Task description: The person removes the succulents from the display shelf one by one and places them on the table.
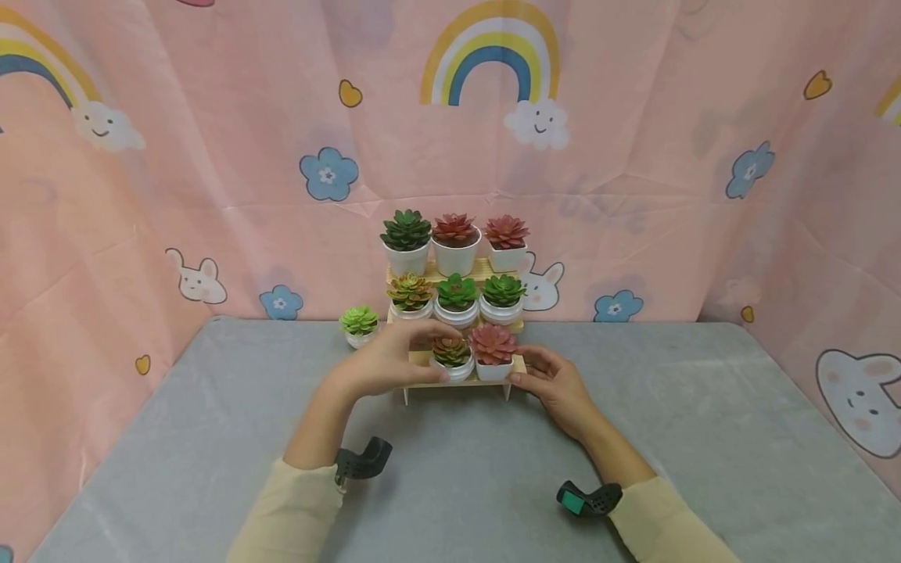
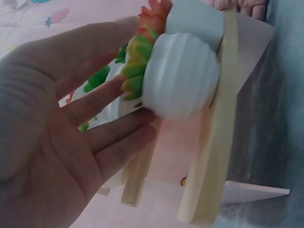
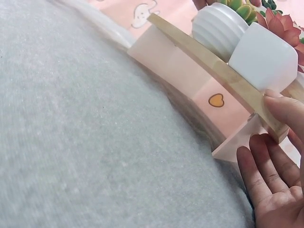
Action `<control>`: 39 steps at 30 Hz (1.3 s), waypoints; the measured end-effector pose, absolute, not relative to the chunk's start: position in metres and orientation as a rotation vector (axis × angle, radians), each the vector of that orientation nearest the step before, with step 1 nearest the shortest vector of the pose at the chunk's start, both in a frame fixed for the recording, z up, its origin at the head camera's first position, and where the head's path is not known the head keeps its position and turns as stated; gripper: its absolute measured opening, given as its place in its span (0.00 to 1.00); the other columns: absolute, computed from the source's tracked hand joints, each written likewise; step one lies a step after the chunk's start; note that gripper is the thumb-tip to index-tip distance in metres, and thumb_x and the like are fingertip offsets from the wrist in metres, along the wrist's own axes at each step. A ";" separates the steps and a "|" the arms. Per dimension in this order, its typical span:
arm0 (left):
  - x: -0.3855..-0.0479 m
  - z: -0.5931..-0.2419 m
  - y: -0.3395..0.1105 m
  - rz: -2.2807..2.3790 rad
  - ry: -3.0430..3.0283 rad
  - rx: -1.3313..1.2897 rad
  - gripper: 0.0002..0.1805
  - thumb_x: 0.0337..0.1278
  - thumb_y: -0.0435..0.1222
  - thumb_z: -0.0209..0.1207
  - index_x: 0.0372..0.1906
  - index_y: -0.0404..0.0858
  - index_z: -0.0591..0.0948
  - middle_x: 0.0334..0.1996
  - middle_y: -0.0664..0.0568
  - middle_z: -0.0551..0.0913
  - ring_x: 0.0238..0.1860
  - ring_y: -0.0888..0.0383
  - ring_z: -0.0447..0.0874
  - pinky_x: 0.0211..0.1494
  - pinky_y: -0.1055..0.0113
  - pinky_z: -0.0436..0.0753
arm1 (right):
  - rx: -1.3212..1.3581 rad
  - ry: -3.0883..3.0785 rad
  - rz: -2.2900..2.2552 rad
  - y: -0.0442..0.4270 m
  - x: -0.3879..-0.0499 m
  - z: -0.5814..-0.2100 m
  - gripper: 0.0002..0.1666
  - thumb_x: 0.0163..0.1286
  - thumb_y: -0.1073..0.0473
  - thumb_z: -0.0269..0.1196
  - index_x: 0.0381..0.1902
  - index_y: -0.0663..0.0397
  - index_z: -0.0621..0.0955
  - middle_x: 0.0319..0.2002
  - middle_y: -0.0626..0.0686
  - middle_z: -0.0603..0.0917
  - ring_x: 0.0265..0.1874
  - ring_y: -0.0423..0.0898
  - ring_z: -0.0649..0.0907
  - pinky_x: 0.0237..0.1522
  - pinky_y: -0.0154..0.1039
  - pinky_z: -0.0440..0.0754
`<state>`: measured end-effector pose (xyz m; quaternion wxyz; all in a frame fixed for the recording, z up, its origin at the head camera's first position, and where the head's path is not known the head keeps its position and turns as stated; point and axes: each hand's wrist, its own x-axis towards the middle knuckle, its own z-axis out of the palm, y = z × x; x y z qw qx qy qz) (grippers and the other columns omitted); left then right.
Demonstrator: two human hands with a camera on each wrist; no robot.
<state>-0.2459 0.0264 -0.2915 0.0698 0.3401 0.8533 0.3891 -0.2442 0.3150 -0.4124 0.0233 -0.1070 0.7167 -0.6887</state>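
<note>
A three-tier wooden stand point(image 1: 422, 379) with clear side supports holds potted artificial succulents. On its bottom step, my left hand point(image 1: 383, 356) holds a yellow-green succulent in a ribbed white pot point(image 2: 183, 76), fingers around plant and pot. Beside that pot, a pink-red succulent in a square white pot point(image 1: 494, 367) sits at the step's right. My right hand point(image 1: 559, 391) grips the stand's right end, thumb by the board's upper edge and fingers beneath it in the right wrist view. Part of the bottom step lies hidden behind my left hand.
The middle step carries several succulents, including a green one point(image 1: 457, 291). A dark green succulent point(image 1: 406, 231) and two reddish ones stand on top. A light green potted succulent point(image 1: 359, 320) is on the grey table point(image 1: 464, 485), left of the stand. A pink printed curtain point(image 1: 619, 156) hangs behind.
</note>
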 end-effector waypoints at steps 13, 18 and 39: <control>-0.249 -0.300 0.038 1.043 2.761 1.100 0.25 0.50 0.34 0.74 0.56 0.45 0.84 0.54 0.54 0.85 0.49 0.59 0.80 0.56 0.56 0.83 | -0.321 2.261 -2.096 0.315 -0.244 -0.413 0.31 0.68 0.65 0.67 0.66 0.68 0.71 0.63 0.68 0.77 0.49 0.31 0.84 0.49 0.27 0.83; -0.247 -0.301 0.040 1.014 2.797 1.070 0.26 0.49 0.34 0.75 0.56 0.46 0.84 0.55 0.54 0.84 0.51 0.59 0.80 0.57 0.57 0.82 | -0.317 2.274 -2.088 0.315 -0.244 -0.413 0.31 0.68 0.64 0.67 0.66 0.67 0.71 0.64 0.67 0.77 0.49 0.31 0.84 0.49 0.26 0.83; -0.245 -0.296 0.036 1.022 2.711 1.023 0.27 0.49 0.36 0.76 0.57 0.45 0.84 0.56 0.56 0.86 0.57 0.58 0.84 0.64 0.56 0.82 | -0.288 2.294 -2.059 0.316 -0.245 -0.413 0.32 0.69 0.62 0.67 0.67 0.66 0.71 0.65 0.68 0.76 0.50 0.31 0.83 0.50 0.26 0.82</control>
